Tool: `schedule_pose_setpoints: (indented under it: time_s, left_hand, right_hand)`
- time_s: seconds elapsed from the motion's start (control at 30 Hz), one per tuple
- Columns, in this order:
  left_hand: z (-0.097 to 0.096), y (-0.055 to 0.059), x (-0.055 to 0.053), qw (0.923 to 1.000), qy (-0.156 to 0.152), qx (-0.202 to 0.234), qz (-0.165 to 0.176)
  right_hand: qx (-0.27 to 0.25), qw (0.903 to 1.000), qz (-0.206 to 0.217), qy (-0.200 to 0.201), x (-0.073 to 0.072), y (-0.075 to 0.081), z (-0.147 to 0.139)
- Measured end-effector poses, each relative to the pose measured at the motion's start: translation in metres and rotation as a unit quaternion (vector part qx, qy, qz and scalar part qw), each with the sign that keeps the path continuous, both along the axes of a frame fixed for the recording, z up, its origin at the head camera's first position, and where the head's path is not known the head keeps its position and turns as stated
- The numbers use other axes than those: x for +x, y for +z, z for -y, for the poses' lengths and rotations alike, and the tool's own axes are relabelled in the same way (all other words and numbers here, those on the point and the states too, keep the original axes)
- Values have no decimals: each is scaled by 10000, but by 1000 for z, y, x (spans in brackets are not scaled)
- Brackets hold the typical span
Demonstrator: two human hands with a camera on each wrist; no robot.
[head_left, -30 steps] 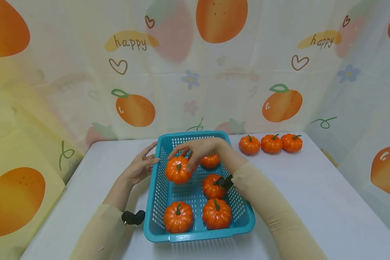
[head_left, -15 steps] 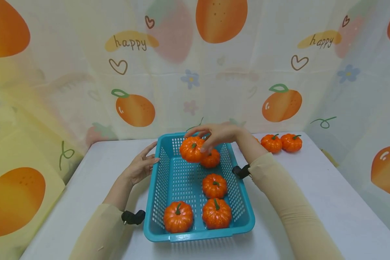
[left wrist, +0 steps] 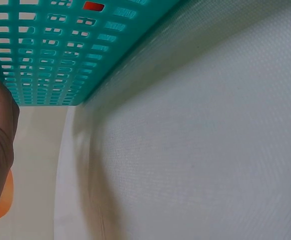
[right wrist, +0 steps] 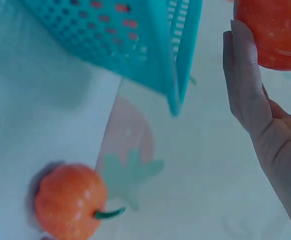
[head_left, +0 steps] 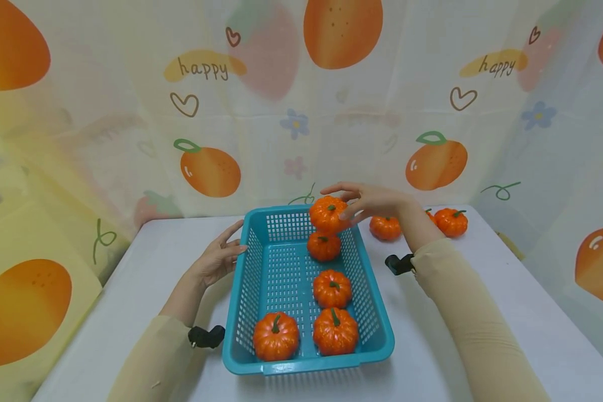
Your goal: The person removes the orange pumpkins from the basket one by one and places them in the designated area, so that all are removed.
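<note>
My right hand grips a small orange pumpkin with a green stem, thumb on the near side and fingers on the far side. It is held up over the back right corner of the teal basket. In the right wrist view the held pumpkin is partly cut off by the frame. My left hand rests against the basket's left side, fingers spread near the rim. Inside the basket sit several pumpkins: one at the front left, the others in a row along the right side.
On the white table, behind and right of the basket, stand more pumpkins in a row, partly hidden by my right wrist. A fruit-print cloth hangs behind the table. Black straps with small devices are on both wrists.
My right hand has carried the pumpkin from the basket's middle left to the back right and raised it. The left hand and the basket have stayed put.
</note>
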State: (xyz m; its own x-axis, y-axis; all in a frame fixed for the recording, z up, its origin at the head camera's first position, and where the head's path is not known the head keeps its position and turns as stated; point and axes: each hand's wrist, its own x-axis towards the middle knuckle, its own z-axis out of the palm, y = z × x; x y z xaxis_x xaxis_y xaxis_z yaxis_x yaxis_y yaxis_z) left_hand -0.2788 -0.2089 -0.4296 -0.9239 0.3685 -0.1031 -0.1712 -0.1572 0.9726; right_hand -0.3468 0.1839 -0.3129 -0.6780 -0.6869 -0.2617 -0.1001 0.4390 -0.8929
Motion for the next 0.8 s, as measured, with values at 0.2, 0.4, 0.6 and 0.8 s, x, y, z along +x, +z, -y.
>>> schedule_pose_setpoints:
  time_s: [0.2,0.4,0.6,0.8]
  left_hand:
    - [0,0,0,9999,41,-136,-28]
    - [0,-2,-1,9997,54,-216,-57]
    - [0,-2,-2,9995,42,-282,-117]
    - [0,-1,-1,9996,39,-256,-106]
  right_hand:
    - [98,9988,-258,-402,-2,-4,-27]
    - [98,9956,-220,-908,-1,-8,-53]
    - [-301,9883,22,-1495,1,-14,-79]
    - [-469,9710,-35,-2344,2,-18,-115]
